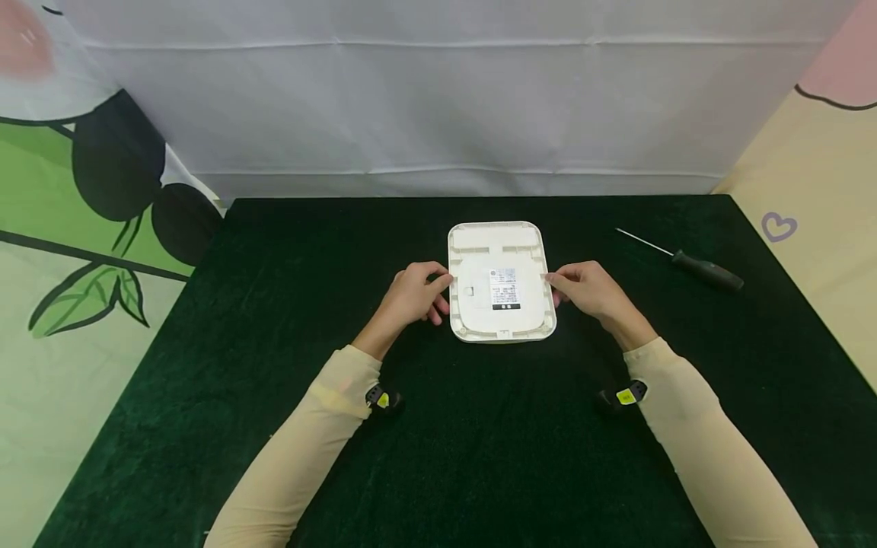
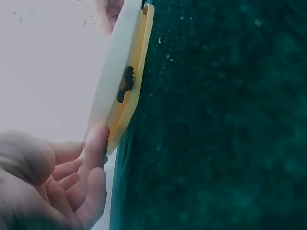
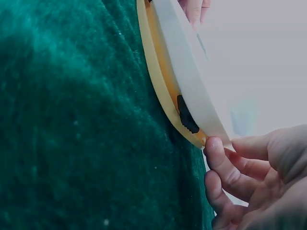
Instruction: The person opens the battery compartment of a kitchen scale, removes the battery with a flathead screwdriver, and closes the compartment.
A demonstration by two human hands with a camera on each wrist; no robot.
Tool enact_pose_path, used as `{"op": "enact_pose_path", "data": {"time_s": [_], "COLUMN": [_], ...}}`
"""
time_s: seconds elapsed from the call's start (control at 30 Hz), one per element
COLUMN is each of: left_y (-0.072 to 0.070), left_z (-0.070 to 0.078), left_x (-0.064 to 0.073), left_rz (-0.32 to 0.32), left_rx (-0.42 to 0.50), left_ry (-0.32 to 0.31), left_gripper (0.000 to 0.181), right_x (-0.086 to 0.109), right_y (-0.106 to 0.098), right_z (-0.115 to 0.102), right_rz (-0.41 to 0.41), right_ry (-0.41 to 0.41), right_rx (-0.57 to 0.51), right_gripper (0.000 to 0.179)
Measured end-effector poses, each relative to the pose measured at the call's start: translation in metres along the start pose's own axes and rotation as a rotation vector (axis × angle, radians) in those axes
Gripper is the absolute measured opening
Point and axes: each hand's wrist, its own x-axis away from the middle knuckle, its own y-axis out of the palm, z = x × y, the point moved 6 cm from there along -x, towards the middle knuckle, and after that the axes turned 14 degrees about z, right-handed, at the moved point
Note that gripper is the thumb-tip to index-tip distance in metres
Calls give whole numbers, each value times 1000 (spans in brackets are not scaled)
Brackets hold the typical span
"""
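A white, rounded rectangular plastic device [image 1: 476,262] sits near the middle of the dark green cloth, its printed label [image 1: 505,286] facing up. My left hand [image 1: 413,295] pinches its left edge between thumb and index finger. On the opposite edge, my right hand [image 1: 591,291] pinches it the same way. Seen from the side in the left wrist view, the device [image 2: 109,79] has a pale shell above a yellowish rim [image 2: 128,112], with a gap between them. A black toothed piece [image 2: 126,84] shows in that gap. The right wrist view shows a similar black piece [image 3: 187,115].
A screwdriver [image 1: 706,270] with a black handle lies at the right of the green-covered table [image 1: 308,251], its tip toward the upper left. White cloth [image 1: 445,106] hangs behind the table. Printed cartoon cloths flank both sides.
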Motion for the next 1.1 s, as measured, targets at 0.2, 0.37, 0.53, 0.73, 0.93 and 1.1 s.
{"op": "enact_pose_path", "data": {"time_s": [0.2, 0.37, 0.53, 0.73, 0.93, 1.1], "left_y": [3, 4, 4, 3, -2, -9], "left_z": [-3, -5, -5, -5, 0, 6], "left_x": [0, 0, 1, 0, -10, -28], "left_rz": [-24, -35, -51, -85, -74, -37], "left_rx": [-15, -15, -15, -32, -47, -81], "left_ry": [-22, -25, -31, -38, -19, -5], "left_gripper": [27, 28, 30, 30, 29, 29], "right_x": [0, 2, 4, 7, 12, 20], "right_y": [3, 4, 4, 3, 2, 2], "right_z": [3, 3, 1, 3, 4, 9], "right_rz": [-12, -10, -10, -27, -55, -92], "right_ry": [25, 12, 14, 28, 24, 14], "right_rx": [15, 22, 30, 53, 60, 47], "right_gripper": [35, 34, 34, 36, 36, 37]}}
